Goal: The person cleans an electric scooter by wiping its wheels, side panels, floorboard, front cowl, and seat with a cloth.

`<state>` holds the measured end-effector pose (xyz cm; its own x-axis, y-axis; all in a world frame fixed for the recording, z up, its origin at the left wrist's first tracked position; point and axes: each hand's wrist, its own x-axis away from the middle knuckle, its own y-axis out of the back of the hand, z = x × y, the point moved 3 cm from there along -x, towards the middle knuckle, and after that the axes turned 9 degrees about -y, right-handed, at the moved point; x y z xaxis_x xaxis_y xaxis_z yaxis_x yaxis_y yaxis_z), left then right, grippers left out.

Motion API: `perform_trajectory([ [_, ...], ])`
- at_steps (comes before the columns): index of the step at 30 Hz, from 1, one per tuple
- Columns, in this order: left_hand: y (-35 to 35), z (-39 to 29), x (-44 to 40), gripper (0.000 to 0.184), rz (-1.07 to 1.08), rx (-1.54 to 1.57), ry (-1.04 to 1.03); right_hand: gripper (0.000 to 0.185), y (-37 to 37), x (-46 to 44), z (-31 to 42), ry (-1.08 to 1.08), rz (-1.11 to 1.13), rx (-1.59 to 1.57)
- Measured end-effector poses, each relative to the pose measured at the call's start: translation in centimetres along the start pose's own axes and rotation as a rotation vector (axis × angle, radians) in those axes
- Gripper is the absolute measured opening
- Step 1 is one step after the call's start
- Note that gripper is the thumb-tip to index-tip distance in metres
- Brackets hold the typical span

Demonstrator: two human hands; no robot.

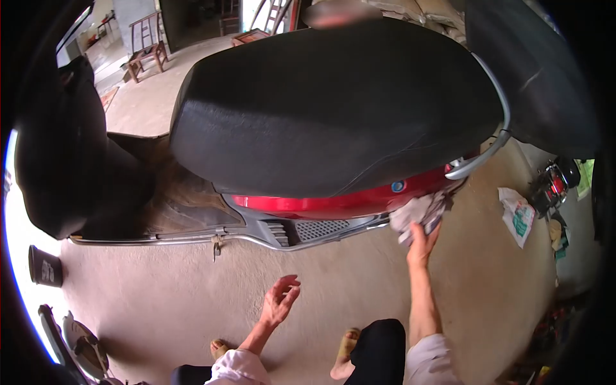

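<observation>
A scooter with a wide black seat [340, 109] and a red side panel [308, 205] stands across the view. My right hand [421, 245] holds a crumpled greyish cloth [417, 215] against the lower side of the scooter's red rear part, below a round blue badge [398, 186]. The fingers are closed on the cloth and partly hidden by it. My left hand [280, 300] hangs over the floor below the footboard [186, 205], its fingers apart and slightly curled, touching nothing.
A wooden chair [146, 48] stands at the upper left. On the left is a dark bucket [45, 265]. A white plastic bag [516, 217] lies on the floor at the right, near another vehicle [553, 186]. Sacks [443, 14] are piled beyond the seat.
</observation>
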<state>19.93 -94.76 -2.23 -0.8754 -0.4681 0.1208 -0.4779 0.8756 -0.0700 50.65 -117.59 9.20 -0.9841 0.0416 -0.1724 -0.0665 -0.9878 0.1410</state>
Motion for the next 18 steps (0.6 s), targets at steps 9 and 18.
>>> perform_trajectory([
  [9, -1.5, 3.7, -4.2, 0.042, -0.375, 0.363, -0.205, 0.066, -17.7, 16.0, -3.2, 0.636, 0.459, 0.608],
  [18, -2.7, 4.3, -5.4, 0.037, -0.592, 0.237, -0.284, 0.055, -20.3, 11.4, 0.6, 0.604, 1.244, 1.147],
])
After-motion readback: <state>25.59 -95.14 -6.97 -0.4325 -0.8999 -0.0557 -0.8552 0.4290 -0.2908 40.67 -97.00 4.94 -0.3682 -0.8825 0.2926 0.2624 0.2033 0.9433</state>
